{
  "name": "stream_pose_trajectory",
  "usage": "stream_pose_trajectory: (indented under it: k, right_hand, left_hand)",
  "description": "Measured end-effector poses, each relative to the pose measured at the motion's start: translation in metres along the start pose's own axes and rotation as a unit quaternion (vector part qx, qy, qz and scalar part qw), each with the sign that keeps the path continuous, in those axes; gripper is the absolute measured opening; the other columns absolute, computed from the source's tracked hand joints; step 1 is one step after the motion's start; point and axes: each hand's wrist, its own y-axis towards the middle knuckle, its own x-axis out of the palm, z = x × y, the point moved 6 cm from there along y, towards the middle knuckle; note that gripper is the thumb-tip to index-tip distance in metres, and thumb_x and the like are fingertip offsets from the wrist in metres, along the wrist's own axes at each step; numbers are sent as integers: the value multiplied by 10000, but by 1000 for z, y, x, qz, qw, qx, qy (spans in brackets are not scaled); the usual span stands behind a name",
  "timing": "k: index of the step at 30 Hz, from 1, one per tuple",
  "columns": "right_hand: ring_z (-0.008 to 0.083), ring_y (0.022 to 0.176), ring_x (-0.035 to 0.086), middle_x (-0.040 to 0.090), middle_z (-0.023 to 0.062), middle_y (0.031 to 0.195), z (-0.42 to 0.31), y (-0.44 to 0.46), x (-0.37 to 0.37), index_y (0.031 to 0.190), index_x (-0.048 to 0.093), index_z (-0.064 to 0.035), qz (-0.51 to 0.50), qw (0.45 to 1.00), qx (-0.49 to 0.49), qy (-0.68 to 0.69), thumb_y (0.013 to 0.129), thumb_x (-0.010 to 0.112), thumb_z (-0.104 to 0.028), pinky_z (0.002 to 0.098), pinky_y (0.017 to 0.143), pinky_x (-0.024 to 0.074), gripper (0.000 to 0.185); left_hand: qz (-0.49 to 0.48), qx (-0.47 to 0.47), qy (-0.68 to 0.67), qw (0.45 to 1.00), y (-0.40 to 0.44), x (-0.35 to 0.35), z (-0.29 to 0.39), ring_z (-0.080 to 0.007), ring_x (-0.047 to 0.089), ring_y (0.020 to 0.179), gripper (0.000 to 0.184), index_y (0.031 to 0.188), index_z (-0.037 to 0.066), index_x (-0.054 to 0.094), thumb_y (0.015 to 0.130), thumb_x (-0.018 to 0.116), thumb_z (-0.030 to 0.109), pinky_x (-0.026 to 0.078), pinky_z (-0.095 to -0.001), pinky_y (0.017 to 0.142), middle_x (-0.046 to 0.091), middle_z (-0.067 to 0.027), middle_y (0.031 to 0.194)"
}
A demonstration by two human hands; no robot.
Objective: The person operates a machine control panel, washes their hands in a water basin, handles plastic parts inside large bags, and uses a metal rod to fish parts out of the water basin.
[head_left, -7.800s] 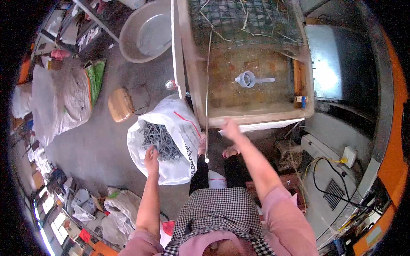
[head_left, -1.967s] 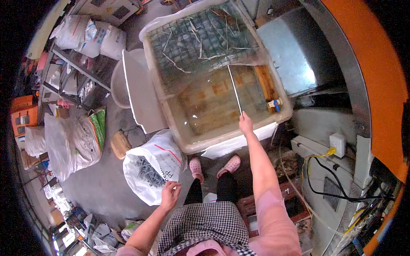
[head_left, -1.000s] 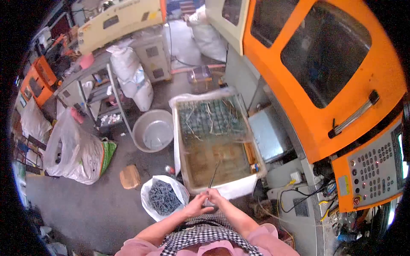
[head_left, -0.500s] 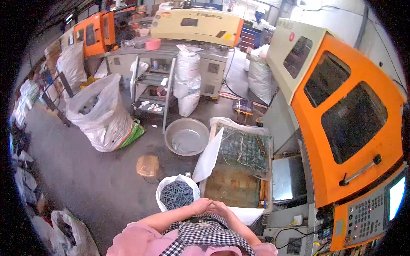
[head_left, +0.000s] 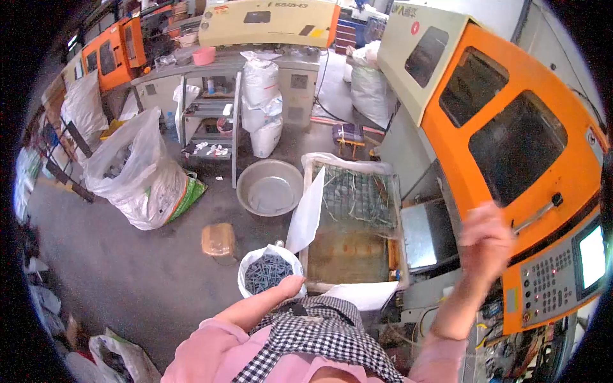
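Note:
My right hand (head_left: 488, 239) is raised at the right, blurred by motion, in front of the orange machine door (head_left: 498, 140). It appears close to the door handle (head_left: 537, 217); whether they touch is not clear. My left hand (head_left: 292, 286) is low in front of my checked apron, by the rim of a white bag (head_left: 245, 290) full of grey-blue plastic pieces (head_left: 268, 273). Its fingers are mostly hidden, and I see nothing held in it.
A tub (head_left: 306, 255) with murky water and green netting stands ahead. Behind the bag are a metal basin (head_left: 269, 188) and a small brown stool (head_left: 218, 241). A control panel (head_left: 555, 281) is at the lower right. A large sack (head_left: 143, 185) stands at the left.
My hands were together at my waist and have parted. My right hand has swung up and right toward the machine door; my left has moved slightly left and down. The view has shifted.

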Motion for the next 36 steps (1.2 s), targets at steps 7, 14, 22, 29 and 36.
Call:
stream_pose_trajectory:
  k: [7,14,22,29,36]
  right_hand:
    - [187,566,413,479,38,587,-143,3,-20,572,530,-58,-53,941,-313,-116,704,468,-260,326,583,320,248]
    - [145,524,372,487,30,662,-164,1,5,634,561,-85,-218,937,-269,-42,731,496,-339,271,497,309,279]
    - [101,483,336,496,3,680,-178,-6,13,692,571,-109,-378,898,-227,13,736,535,-431,215,442,304,327]
    - [58,460,332,407,-46,591,-161,-50,-51,564,489,-156,-73,954,-276,-91,693,565,-431,217,447,247,312]
    - [77,458,421,503,-34,491,-194,-29,-16,548,605,-77,-40,971,-150,-181,643,550,-277,196,401,289,228]
  left_hand:
    - [-46,-3,36,998,0,-9,0,-311,573,754,182,836,50,552,746,409,120,453,-429,634,577,-179,763]
    - [-41,9,37,998,3,1,-9,-312,568,770,155,801,33,555,711,450,102,464,-409,642,579,-170,792]
    - [-52,-33,28,998,2,6,-20,-324,568,777,152,783,17,556,697,453,88,465,-414,645,577,-191,775]
    - [-81,-5,54,995,6,-11,2,-310,573,762,289,948,106,567,684,451,77,455,-418,659,585,-167,812]
    - [-34,43,78,995,30,-4,-5,-319,577,725,148,772,17,559,675,459,69,461,-412,629,579,-189,734]
